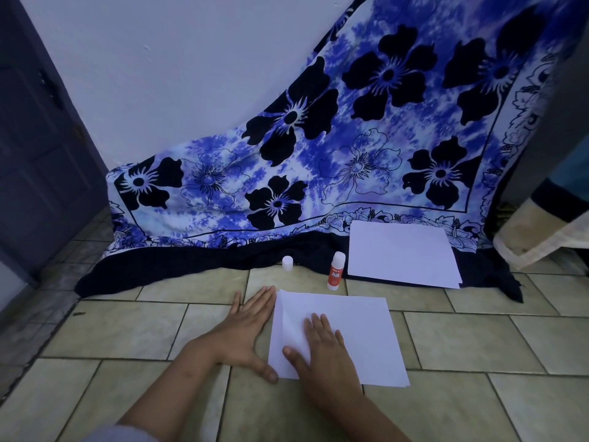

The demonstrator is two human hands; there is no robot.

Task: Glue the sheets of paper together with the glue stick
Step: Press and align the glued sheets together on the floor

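In the head view the right hand (322,352) lies flat and open on the joined sheets (347,333) on the floor, and the left hand (245,327) lies flat beside their left edge, thumb touching the corner. A fold stands up near the left edge — pressing there may fix a crease. The glue stick (336,271) stands uncapped behind, its cap (287,262) apart — it may dry

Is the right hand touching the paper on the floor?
Touching. The head view shows the right hand lying flat on the paper, palm and fingers pressed down.
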